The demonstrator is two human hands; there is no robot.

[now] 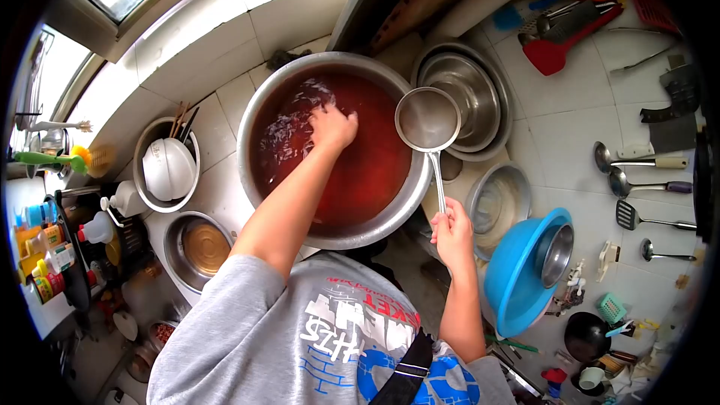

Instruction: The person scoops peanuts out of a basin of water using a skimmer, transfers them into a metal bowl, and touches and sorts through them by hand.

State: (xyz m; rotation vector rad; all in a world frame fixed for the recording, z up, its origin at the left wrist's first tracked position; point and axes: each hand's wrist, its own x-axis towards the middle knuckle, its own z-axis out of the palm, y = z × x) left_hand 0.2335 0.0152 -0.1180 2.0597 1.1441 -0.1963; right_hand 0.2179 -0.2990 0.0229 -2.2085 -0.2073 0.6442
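Note:
A large metal basin (253, 180) holds dark red liquid (367, 172). My left hand (332, 127) reaches into it, fingertips dipping into the rippled surface. Its fingers look apart and I see nothing in them, though their tips are partly hidden. My right hand (453, 236) is closed around the long handle of a round fine-mesh strainer (427, 118). The strainer's head is over the basin's right rim, in front of nested metal bowls (480, 109).
Right of the basin are a metal bowl (499, 206) and a tilted blue basin (517, 285) with a smaller metal bowl. Left stand a metal pot (196, 251) and a bowl of white dishes (169, 169). Ladles and a slotted turner (637, 216) hang on the tiled wall.

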